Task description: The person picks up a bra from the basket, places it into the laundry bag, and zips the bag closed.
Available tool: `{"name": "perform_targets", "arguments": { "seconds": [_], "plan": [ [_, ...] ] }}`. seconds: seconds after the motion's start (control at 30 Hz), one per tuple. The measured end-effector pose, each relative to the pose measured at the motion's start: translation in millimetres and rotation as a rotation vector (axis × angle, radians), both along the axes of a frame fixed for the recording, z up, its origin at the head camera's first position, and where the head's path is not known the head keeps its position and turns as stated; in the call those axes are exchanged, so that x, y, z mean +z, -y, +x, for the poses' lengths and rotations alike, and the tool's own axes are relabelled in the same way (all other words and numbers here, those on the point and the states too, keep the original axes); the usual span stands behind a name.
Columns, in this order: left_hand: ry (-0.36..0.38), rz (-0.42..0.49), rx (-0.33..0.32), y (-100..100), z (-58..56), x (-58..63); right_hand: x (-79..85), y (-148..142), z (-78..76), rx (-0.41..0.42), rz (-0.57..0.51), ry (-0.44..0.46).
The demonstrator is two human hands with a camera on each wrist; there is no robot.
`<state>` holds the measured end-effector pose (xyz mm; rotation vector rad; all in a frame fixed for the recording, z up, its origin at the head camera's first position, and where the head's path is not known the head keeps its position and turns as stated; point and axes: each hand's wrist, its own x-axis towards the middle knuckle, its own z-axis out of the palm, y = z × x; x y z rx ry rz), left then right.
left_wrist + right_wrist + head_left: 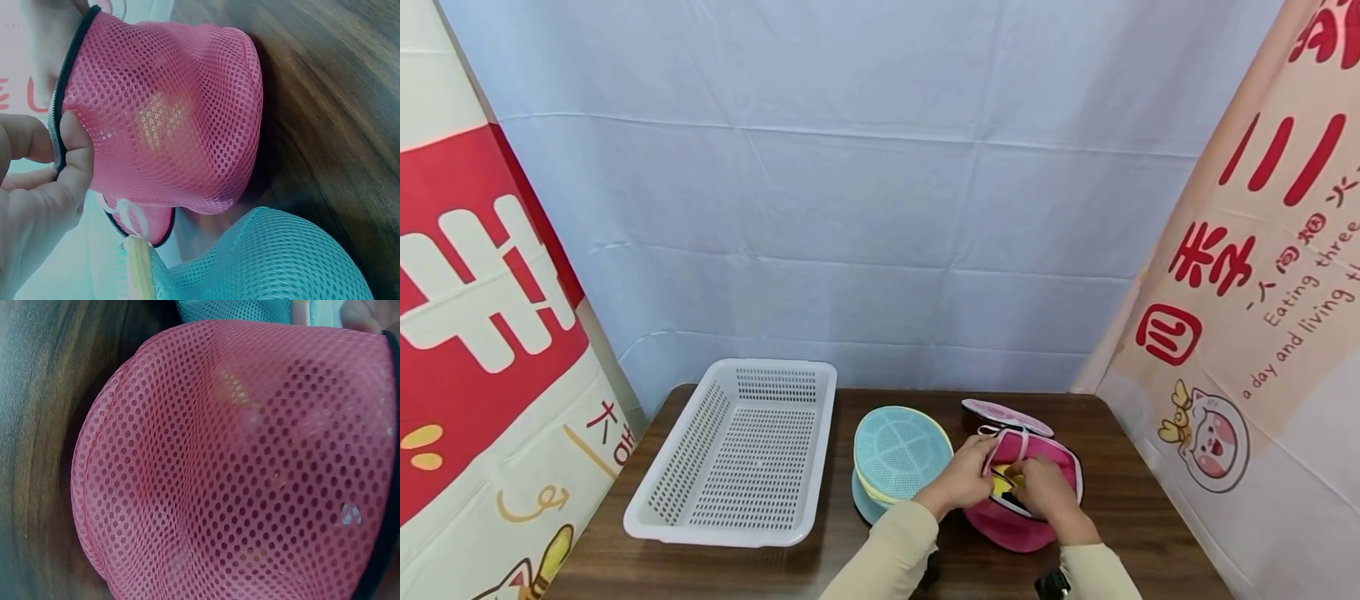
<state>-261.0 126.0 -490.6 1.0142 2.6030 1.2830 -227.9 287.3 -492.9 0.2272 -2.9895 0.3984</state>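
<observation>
A pink mesh laundry bag [1013,527] stands at the right of the table with its round lid [1007,414] folded back. My left hand [964,473] pinches the bag's dark zipper rim [57,106] between thumb and fingers. Over the opening, my right hand [1047,487] reaches in, its fingertips at a yellow item [1002,482]; whether they grip it is hidden. Something black lies beside the yellow item inside. Yellow also shows through the mesh wall in both wrist views. Left of the pink bag stands a blue mesh bag [902,450] with yellow trim, its top closed.
A white plastic basket [827,450] with slotted walls occupies the table's left side. The brown wooden table [820,575] meets a pale cloth backdrop [865,208] behind. Printed cloths hang at left and right.
</observation>
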Motion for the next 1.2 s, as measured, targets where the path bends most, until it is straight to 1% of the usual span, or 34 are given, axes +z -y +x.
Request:
{"name": "perform_targets", "arguments": {
  "seconds": [0.1,0.3,0.4,0.6,0.67,0.87,1.0,1.07,1.2],
  "plan": [
    [0.005,0.016,-0.025,1,0.0,1.9,-0.4,-1,-1.5,-0.005,0.012,0.023],
    [-0.034,0.045,-0.092,3,0.4,7.2,-3.1,-5,-4.2,-0.001,0.010,0.044],
    [-0.025,0.069,-0.105,4,0.2,9.4,-3.8,-6,-5.4,0.001,0.003,0.054],
    [0.037,0.082,-0.096,7,0.1,8.4,-0.7,-5,-2.1,-0.010,-0.018,0.083],
    [0.033,0.069,-0.090,8,0.8,7.7,3.2,-3,0.8,-0.017,-0.030,0.104],
    [-0.031,0.005,-0.055,7,2.7,6.5,17.4,-1,10.2,-0.055,-0.093,0.163],
    [-0.055,-0.006,-0.041,7,2.4,5.7,21.6,-3,12.1,-0.035,-0.118,0.147],
    [-0.064,0.000,-0.036,8,2.2,4.8,23.2,-6,11.1,-0.027,-0.139,0.121],
    [-0.053,0.014,-0.032,9,2.3,1.9,27.5,-16,7.7,-0.041,-0.174,0.069]
  ]
}}
